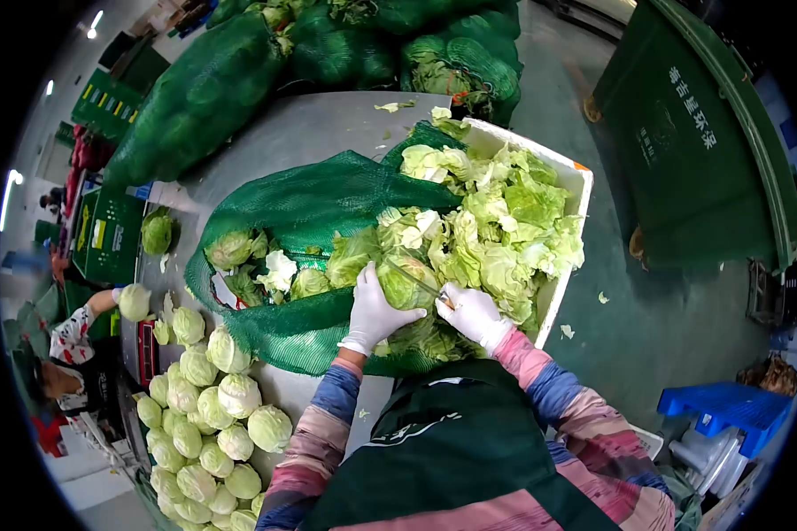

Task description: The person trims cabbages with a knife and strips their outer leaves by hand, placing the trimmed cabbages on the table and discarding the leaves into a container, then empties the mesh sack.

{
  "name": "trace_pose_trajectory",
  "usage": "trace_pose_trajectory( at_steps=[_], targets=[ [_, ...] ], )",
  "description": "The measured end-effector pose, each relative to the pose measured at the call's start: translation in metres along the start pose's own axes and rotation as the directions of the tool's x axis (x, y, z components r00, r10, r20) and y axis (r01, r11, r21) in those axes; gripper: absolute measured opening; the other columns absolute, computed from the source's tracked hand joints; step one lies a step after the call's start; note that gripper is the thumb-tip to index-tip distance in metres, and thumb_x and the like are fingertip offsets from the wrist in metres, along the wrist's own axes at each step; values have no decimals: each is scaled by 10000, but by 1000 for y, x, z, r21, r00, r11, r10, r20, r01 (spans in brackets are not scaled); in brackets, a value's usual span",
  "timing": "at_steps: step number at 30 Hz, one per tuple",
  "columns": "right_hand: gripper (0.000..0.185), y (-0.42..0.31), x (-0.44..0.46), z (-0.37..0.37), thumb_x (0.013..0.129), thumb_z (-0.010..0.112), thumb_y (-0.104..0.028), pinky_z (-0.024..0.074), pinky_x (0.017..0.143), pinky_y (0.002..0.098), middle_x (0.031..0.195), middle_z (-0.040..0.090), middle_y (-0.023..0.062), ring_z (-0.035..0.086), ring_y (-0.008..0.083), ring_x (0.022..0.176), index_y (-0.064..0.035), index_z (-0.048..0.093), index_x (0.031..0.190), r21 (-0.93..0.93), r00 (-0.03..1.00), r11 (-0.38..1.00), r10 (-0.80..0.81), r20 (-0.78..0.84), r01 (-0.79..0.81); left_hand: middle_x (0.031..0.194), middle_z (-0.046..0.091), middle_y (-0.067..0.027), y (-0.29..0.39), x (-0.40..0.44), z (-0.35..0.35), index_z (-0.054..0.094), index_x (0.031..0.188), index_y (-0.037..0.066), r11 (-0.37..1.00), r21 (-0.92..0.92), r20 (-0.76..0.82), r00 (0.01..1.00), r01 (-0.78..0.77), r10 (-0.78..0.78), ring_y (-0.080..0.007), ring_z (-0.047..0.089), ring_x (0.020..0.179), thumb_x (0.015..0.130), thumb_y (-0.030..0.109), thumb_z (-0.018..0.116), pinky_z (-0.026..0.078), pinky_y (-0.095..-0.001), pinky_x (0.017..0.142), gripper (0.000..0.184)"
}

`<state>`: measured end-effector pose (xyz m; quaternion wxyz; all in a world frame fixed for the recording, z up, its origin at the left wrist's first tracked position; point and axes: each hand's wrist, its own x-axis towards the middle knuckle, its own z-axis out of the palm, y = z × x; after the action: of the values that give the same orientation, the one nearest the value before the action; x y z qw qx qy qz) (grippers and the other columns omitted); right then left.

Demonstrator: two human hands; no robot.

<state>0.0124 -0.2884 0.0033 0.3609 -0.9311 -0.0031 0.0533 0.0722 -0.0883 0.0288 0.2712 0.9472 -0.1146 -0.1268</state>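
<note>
My left hand (376, 311), in a white glove, grips the near left side of a green cabbage (406, 281). A knife (416, 281) is in my gloved right hand (471, 313), its blade lying across the cabbage. Both hands are over the edge of a white foam box (577, 190) heaped with loose cabbage leaves (514, 221). To the left, an open green mesh bag (301, 199) lies on the metal table with several cabbages and leaf scraps in its mouth. The underside of the held cabbage is hidden.
Trimmed pale cabbages (212, 407) are piled on the table's left. Full green mesh bags (212, 88) lie along the back. A large green bin (691, 124) and a blue plastic pallet (726, 403) stand on the right. At far left another person (71, 363) holds a cabbage.
</note>
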Motion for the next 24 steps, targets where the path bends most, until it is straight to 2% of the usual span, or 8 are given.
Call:
trace_pose_trajectory(
  at_steps=[11,15,17,18,20,22,23,24],
  targets=[
    [286,9,45,4,899,501,-265,532,749,461,883,684,225,672,378,820,-27,640,974,-195,953,977,133,271,-81,1330,381,-268,-1,-5,10,289,1365,-85,999,-37,-66,998,-21,18,-417,415,1198,529,438,895,352,-480,1044,1157],
    [367,36,77,23,914,505,-317,537,781,442,1027,660,269,680,379,826,-8,681,1005,-235,921,958,234,312,-164,1370,351,-234,5,-30,16,256,1412,-32,983,35,-175,967,-183,186,-411,370,1249,501,346,917,343,-470,1062,1188],
    [472,25,59,29,942,504,-417,546,630,406,928,691,217,674,322,650,6,640,1100,95,876,945,250,413,-314,1373,342,-233,-10,-45,14,251,1419,-25,985,-2,-219,961,-172,167,-411,362,1259,502,338,920,341,-469,1067,1191],
    [586,13,44,27,941,507,-504,483,464,337,775,659,134,587,222,484,10,572,1213,358,832,791,313,459,-496,1377,328,-236,-16,-46,6,244,1426,-15,990,-44,-166,978,-133,124,-413,357,1264,506,342,920,342,-468,1068,1196],
    [634,-10,27,20,934,519,-517,410,393,283,705,600,71,510,153,435,8,506,1291,596,842,626,199,501,-503,1311,395,-234,-20,-54,-15,281,1421,-7,993,-119,-64,998,-2,-6,-407,443,1197,517,351,922,401,-444,1027,1165],
    [694,-19,23,36,911,531,-552,506,558,326,849,668,138,630,228,598,11,508,1317,491,875,747,252,414,-448,1266,468,-228,-23,-53,-48,340,1394,-22,993,-42,82,991,112,-108,-374,535,1111,590,339,894,462,-408,964,1040],
    [694,-18,23,43,907,532,-553,510,682,345,943,670,175,646,270,757,11,514,1312,453,910,810,225,348,-373,1295,497,-225,-35,-45,-56,390,1366,-28,953,-232,140,976,197,-168,-320,589,1084,695,302,843,494,-380,922,874],
    [694,-19,23,46,905,532,-553,512,744,355,990,671,194,655,291,836,11,518,1309,433,927,837,206,313,-333,1415,415,-229,-15,-43,-84,365,1401,5,702,-620,321,930,350,-180,-266,501,1242,790,244,775,448,-352,990,774]
  ],
)
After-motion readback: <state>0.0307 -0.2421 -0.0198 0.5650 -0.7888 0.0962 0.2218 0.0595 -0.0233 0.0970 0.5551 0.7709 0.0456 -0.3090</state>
